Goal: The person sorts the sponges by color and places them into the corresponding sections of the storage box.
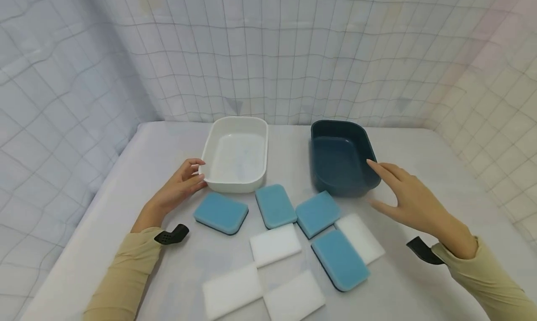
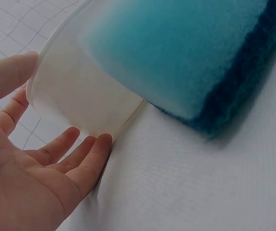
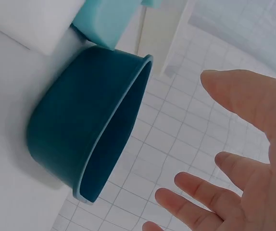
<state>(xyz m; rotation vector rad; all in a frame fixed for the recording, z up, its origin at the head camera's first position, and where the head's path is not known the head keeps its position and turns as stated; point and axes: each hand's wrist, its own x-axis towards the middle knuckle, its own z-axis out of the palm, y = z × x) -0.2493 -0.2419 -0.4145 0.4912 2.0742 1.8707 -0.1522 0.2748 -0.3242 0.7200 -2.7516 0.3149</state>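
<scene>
Relaxed left hand (image 1: 178, 188) is touching white rounded plastic tub (image 1: 236, 160); spread, empty right hand (image 1: 413, 199) is hovering beside dark-blue rounded plastic tub (image 1: 339, 158).

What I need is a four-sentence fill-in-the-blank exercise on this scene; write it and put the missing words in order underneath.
In the head view, the white container stands to the ____ of the dark blue container.
The right grip is nearer the dark blue container than the ____ container.
The blue sponges number ____.
The white pads number ____.

Missing words: left; white; four; four.
</scene>
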